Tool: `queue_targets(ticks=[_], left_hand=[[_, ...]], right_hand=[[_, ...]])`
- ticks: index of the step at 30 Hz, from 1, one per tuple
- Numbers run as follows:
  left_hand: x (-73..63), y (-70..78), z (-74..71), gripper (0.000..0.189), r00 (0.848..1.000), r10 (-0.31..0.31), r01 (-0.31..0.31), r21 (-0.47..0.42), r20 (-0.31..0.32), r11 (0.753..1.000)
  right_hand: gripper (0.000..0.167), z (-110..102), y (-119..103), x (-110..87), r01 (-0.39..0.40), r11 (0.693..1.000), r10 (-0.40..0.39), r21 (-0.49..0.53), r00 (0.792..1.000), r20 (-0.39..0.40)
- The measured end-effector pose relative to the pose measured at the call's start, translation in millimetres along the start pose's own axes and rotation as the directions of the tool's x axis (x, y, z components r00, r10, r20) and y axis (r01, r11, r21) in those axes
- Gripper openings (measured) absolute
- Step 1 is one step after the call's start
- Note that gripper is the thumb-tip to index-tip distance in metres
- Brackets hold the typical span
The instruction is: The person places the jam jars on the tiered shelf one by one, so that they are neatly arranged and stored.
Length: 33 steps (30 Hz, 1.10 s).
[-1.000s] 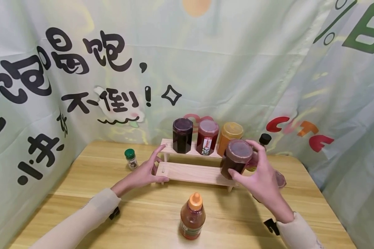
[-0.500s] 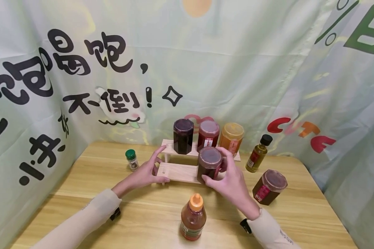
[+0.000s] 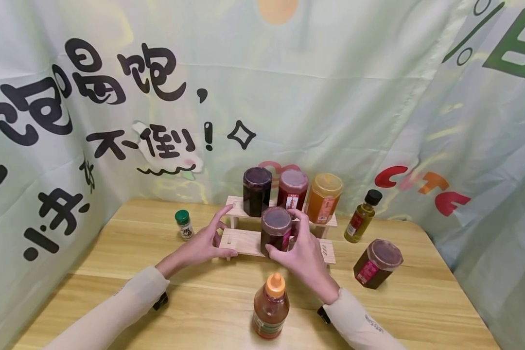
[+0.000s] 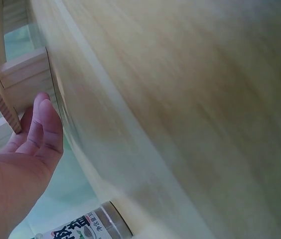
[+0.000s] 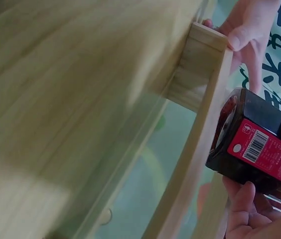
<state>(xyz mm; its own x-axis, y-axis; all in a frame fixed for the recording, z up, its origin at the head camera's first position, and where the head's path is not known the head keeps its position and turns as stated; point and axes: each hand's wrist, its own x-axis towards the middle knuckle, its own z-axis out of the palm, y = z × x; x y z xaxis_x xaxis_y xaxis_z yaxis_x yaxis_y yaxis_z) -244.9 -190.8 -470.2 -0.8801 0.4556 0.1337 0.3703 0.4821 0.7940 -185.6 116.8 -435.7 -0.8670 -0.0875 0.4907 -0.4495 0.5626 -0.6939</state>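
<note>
In the head view, my right hand (image 3: pixel 307 255) grips a dark hexagonal jar (image 3: pixel 275 229) between thumb and fingers, over the lower step of a two-step wooden rack (image 3: pixel 243 241). The right wrist view shows the jar's pink barcode label (image 5: pixel 267 152) and its base close by the step's front edge. With my left hand (image 3: pixel 204 242) I hold the rack's left end, thumb at the front and fingers spread toward the upper step. On that upper step stand a dark jar (image 3: pixel 256 192), a red jar (image 3: pixel 292 187) and an orange jar (image 3: pixel 324 197).
A squeeze bottle with an orange cap (image 3: pixel 271 306) stands in front of the rack. To the right are an oil bottle (image 3: pixel 359 218) and another dark jar (image 3: pixel 378 264). A green-capped shaker (image 3: pixel 184 225) stands just beyond my left hand. Printed curtains (image 3: pixel 332 97) hang behind the table.
My right hand has carried the dark jar leftward along the lower step, from its right end to near the middle. The left hand has stayed at the rack's left end.
</note>
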Motion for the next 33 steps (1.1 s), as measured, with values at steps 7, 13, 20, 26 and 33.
queue_targets(ticks=[7, 13, 20, 26, 33], left_hand=[[-0.6, 1.6, -0.1, 0.124, 1.0, 0.001, -0.001, -0.004, 0.0, 1.0], [-1.2, 3.2, -0.4, 0.125, 1.0, -0.005, 0.005, 0.01, -0.003, 1.0], [-1.7, 1.2, -0.1, 0.126, 1.0, -0.007, 0.007, 0.009, -0.005, 1.0], [-3.0, 0.1, -0.5, 0.124, 1.0, -0.008, 0.008, -0.004, -0.007, 1.0], [-2.3, 0.1, -0.5, 0.123, 1.0, 0.0, 0.0, 0.005, -0.006, 1.0]], right_hand=[[0.107, 6, 1, -1.4, -0.02, 1.0, 0.02, -0.006, 1.0, 0.0], [0.104, 11, 1, -0.2, -0.001, 1.0, 0.001, 0.006, 1.0, -0.008], [0.094, 17, 1, 0.1, -0.031, 0.997, 0.029, 0.072, 0.999, 0.023], [0.088, 19, 2, -1.2, -0.013, 0.994, 0.009, 0.107, 0.999, 0.04], [0.089, 10, 2, -3.6, -0.017, 0.992, 0.007, 0.125, 0.997, 0.083]])
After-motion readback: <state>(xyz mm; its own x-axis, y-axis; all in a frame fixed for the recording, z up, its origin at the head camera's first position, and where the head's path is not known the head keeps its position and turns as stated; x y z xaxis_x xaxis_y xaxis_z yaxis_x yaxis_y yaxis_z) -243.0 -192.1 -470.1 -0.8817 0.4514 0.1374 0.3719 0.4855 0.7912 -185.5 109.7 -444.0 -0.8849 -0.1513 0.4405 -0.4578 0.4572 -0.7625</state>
